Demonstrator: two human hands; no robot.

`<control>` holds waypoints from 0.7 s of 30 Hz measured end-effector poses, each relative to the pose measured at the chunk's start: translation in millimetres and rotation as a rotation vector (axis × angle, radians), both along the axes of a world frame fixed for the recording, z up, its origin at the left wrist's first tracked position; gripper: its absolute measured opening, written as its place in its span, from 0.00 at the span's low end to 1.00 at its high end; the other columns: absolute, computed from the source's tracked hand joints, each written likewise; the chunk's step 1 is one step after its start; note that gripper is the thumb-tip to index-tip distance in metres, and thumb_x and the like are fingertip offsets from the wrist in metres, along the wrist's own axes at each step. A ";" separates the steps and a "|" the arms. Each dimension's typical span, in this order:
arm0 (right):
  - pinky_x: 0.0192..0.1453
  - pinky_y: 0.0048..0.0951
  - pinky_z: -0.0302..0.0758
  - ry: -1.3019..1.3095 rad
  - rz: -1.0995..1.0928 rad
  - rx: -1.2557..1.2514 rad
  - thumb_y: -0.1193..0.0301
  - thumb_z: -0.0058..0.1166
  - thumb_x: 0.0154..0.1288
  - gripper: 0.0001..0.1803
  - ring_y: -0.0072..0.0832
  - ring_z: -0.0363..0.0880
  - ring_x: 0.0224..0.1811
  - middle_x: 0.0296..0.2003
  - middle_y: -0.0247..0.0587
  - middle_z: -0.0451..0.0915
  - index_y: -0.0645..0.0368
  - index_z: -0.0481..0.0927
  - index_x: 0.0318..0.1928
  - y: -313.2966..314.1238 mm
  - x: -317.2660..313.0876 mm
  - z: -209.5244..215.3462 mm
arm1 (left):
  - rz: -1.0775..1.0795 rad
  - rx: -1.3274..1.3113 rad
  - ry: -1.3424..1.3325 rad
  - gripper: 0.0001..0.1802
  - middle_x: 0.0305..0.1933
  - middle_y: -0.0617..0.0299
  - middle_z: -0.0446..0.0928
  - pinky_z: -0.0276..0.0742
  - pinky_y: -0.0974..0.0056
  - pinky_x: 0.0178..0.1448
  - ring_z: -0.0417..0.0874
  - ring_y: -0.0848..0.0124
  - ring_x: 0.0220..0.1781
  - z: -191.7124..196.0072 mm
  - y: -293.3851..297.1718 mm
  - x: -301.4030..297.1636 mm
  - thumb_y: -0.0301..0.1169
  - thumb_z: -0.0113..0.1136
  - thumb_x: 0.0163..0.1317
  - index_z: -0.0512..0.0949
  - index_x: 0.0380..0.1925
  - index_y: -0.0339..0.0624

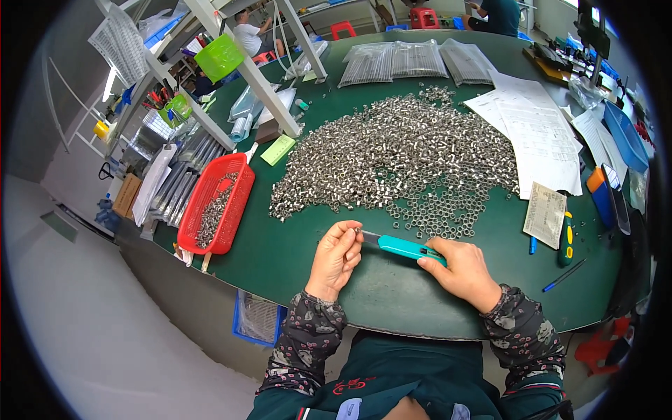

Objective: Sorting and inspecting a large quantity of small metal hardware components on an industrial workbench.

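Just below the centre of the frame, a small metal ring (356, 229) sits pinched at the tips of the left hand (336, 257); the fingers (348, 235) are curled tight together around it, thumb against forefinger. Touching the ring from the right is the grey blade tip of a teal utility knife (402, 246), a slim plastic-bodied tool lying at a slight slant. The right hand (462, 271) closes over the rear of the knife handle, its fingers wrapped around it, knuckles up. Both forearms wear dark floral-print sleeves and rest at the near edge of the table (294, 259), which has a smooth dark green surface with a rounded rim.

Beyond the hands, across the middle of the frame, a broad heap of metal rings (399, 157) spreads out: short, shiny, silver cylinders, loose and thinning toward its lower right. At centre left, a red plastic mesh basket (203, 210), oblong, holds more of the same parts. At the top, clear plastic bags (395, 61) of slender metal pieces lie side by side. Upper right carries white printed paper sheets (535, 133); lower right, a blue pen (563, 276) and a green and yellow tool (565, 238). A white metal rack frame (245, 66) stands at upper left.
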State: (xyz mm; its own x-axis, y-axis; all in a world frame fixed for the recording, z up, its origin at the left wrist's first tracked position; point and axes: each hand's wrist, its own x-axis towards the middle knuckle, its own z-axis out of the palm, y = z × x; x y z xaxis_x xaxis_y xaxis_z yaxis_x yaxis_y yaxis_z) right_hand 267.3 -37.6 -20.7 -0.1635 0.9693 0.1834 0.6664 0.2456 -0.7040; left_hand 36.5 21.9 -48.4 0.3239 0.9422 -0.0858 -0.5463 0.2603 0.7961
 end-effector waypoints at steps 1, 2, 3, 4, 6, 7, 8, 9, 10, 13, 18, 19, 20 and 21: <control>0.30 0.42 0.69 0.007 0.010 -0.002 0.57 0.52 0.57 0.16 0.44 0.76 0.26 0.22 0.46 0.77 0.57 0.77 0.34 0.2 -0.3 0.1 | -0.005 0.001 -0.005 0.08 0.30 0.65 0.70 0.54 0.81 0.16 0.61 0.84 0.19 -0.7 0.1 0.1 0.28 0.49 0.64 0.72 0.41 0.38; 0.30 0.42 0.69 0.007 0.008 -0.003 0.57 0.52 0.57 0.16 0.44 0.76 0.26 0.22 0.46 0.77 0.57 0.77 0.34 0.3 -0.2 1.8 | -0.007 0.001 -0.005 0.08 0.30 0.65 0.70 0.54 0.81 0.16 0.61 0.84 0.19 -0.7 0.0 0.7 0.28 0.49 0.64 0.72 0.41 0.38; 0.30 0.41 0.69 0.004 0.022 -0.042 0.57 0.52 0.57 0.16 0.44 0.76 0.25 0.21 0.46 0.77 0.57 0.77 0.34 0.4 0.2 4.4 | 0.003 0.002 0.012 0.07 0.29 0.65 0.70 0.54 0.81 0.16 0.60 0.84 0.19 -0.5 -0.3 1.4 0.27 0.49 0.64 0.72 0.40 0.38; 0.30 0.41 0.69 0.002 0.036 -0.081 0.57 0.51 0.58 0.16 0.44 0.76 0.25 0.21 0.46 0.76 0.57 0.77 0.34 0.4 0.7 5.9 | 0.013 0.004 0.030 0.07 0.28 0.66 0.69 0.54 0.81 0.16 0.60 0.84 0.18 -0.3 -0.7 2.0 0.27 0.49 0.64 0.72 0.40 0.38; 0.29 0.42 0.69 0.008 0.041 -0.137 0.56 0.51 0.58 0.16 0.44 0.76 0.25 0.21 0.46 0.76 0.58 0.77 0.34 2.0 1.8 3.0 | 0.017 0.039 0.070 0.07 0.28 0.66 0.70 0.54 0.81 0.16 0.61 0.85 0.18 -3.4 -0.9 0.8 0.27 0.50 0.63 0.73 0.39 0.38; 0.29 0.42 0.69 0.013 0.045 -0.194 0.56 0.51 0.58 0.17 0.44 0.76 0.25 0.20 0.46 0.76 0.58 0.77 0.34 1.8 2.8 2.3 | 0.022 0.074 0.107 0.07 0.27 0.66 0.71 0.54 0.81 0.16 0.61 0.86 0.18 -4.4 -1.4 1.1 0.27 0.52 0.62 0.73 0.39 0.37; 0.29 0.42 0.69 0.013 0.042 -0.195 0.56 0.51 0.58 0.17 0.44 0.76 0.25 0.20 0.46 0.76 0.58 0.77 0.34 1.0 3.7 4.1 | 0.018 0.073 0.107 0.07 0.27 0.66 0.71 0.54 0.81 0.16 0.61 0.86 0.18 -3.8 -2.3 2.2 0.27 0.52 0.62 0.73 0.39 0.37; 0.29 0.41 0.69 -0.004 0.024 -0.154 0.57 0.52 0.57 0.16 0.43 0.76 0.25 0.21 0.46 0.76 0.58 0.77 0.33 -0.2 4.3 7.1 | 0.051 0.103 0.167 0.07 0.27 0.66 0.71 0.54 0.81 0.16 0.62 0.86 0.18 -2.4 -3.6 3.6 0.27 0.52 0.62 0.73 0.38 0.37; 0.29 0.40 0.69 -0.021 0.009 -0.112 0.58 0.53 0.57 0.15 0.43 0.75 0.25 0.21 0.46 0.76 0.58 0.77 0.33 -0.4 3.8 8.4 | 0.087 0.133 0.228 0.06 0.26 0.66 0.72 0.54 0.81 0.17 0.62 0.86 0.18 -1.5 -4.2 4.4 0.27 0.52 0.62 0.74 0.38 0.37; 0.27 0.39 0.70 -0.137 -0.056 0.164 0.59 0.55 0.55 0.14 0.40 0.75 0.23 0.20 0.43 0.75 0.57 0.76 0.33 -4.6 -3.6 1.1 | 0.134 0.122 0.296 0.07 0.26 0.65 0.72 0.53 0.81 0.17 0.62 0.87 0.18 0.4 -5.0 6.4 0.27 0.52 0.62 0.74 0.37 0.36; 0.25 0.36 0.70 -0.216 -0.099 0.418 0.61 0.57 0.52 0.13 0.37 0.75 0.22 0.20 0.40 0.73 0.57 0.76 0.33 -6.8 -9.5 2.8 | 0.166 0.072 0.267 0.07 0.26 0.65 0.72 0.54 0.82 0.17 0.62 0.87 0.18 -0.6 -3.8 5.4 0.27 0.51 0.63 0.74 0.38 0.36; 0.25 0.35 0.70 -0.209 -0.112 0.448 0.61 0.57 0.52 0.13 0.36 0.75 0.22 0.20 0.39 0.73 0.57 0.76 0.33 -6.5 -9.1 2.9 | 0.174 0.058 0.247 0.07 0.27 0.65 0.72 0.54 0.82 0.17 0.62 0.87 0.18 -1.6 -4.1 4.8 0.28 0.51 0.63 0.74 0.38 0.35; 0.25 0.35 0.70 -0.210 -0.109 0.449 0.61 0.57 0.52 0.13 0.36 0.75 0.22 0.20 0.39 0.73 0.57 0.76 0.33 -6.1 -7.7 1.6 | 0.177 0.058 0.246 0.07 0.27 0.65 0.72 0.54 0.82 0.17 0.62 0.87 0.18 -1.2 -4.4 4.8 0.28 0.51 0.63 0.74 0.38 0.35; 0.24 0.35 0.70 -0.197 -0.099 0.405 0.61 0.57 0.53 0.13 0.36 0.75 0.22 0.20 0.39 0.73 0.57 0.76 0.33 -5.3 -5.4 -1.0 | 0.178 0.055 0.248 0.08 0.27 0.65 0.72 0.54 0.82 0.17 0.62 0.87 0.18 -0.3 -4.5 5.2 0.28 0.51 0.63 0.74 0.38 0.35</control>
State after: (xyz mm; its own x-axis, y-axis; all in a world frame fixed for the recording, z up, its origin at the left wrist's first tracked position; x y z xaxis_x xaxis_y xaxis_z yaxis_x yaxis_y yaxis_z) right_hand 261.9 -42.8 -21.7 -0.1433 0.8389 0.5250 0.8120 0.4029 -0.4223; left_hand 41.6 17.4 -48.7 0.1286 0.9877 -0.0891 -0.3671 0.1309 0.9209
